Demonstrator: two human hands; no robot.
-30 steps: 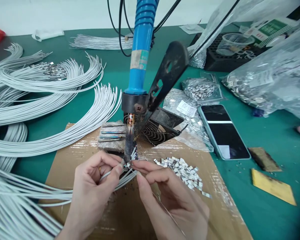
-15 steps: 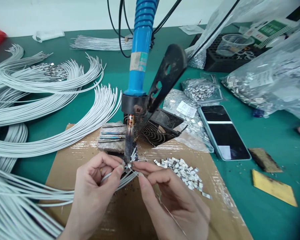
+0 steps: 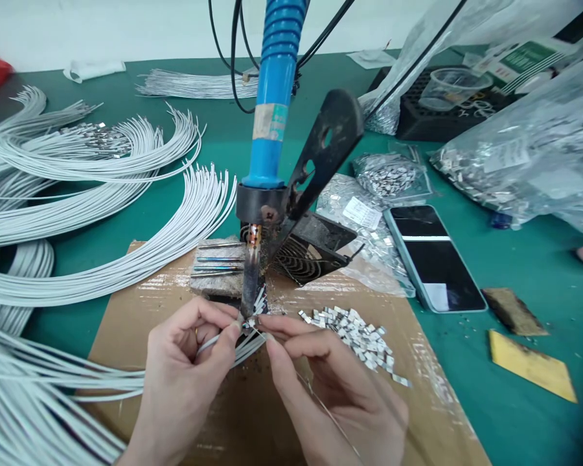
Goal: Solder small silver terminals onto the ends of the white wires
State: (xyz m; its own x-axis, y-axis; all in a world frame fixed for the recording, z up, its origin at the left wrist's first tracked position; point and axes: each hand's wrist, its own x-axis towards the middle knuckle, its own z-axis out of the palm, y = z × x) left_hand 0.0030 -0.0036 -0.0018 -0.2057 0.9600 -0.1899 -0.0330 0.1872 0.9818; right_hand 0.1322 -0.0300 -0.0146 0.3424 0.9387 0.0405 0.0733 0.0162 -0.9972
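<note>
Under the dark tip of a blue-handled soldering iron (image 3: 272,142), fixed upright in a black bracket (image 3: 326,145), my two hands meet. My left hand (image 3: 189,369) is closed, its thumb and forefinger pinching a white cable (image 3: 208,344) close to the tip. Between the fingers of my right hand (image 3: 335,382) runs a thin solder wire (image 3: 333,417), which trails down across the palm toward me. A small metal piece (image 3: 251,321) sits at the tip between my fingertips; its details are partly hidden. More white cables pass beneath my hands over the cardboard (image 3: 252,414).
Small metal clips (image 3: 359,336) lie heaped right of my hands. Bundles of white cables (image 3: 175,243) spread across the left. Behind the iron stands a small black fan (image 3: 301,252). A phone (image 3: 437,259), a yellow sponge (image 3: 533,366) and plastic bags of metal parts (image 3: 519,149) are at right.
Both hands stay almost in place at the iron's tip. My right thumb has shifted very slightly up and left along the solder wire.
</note>
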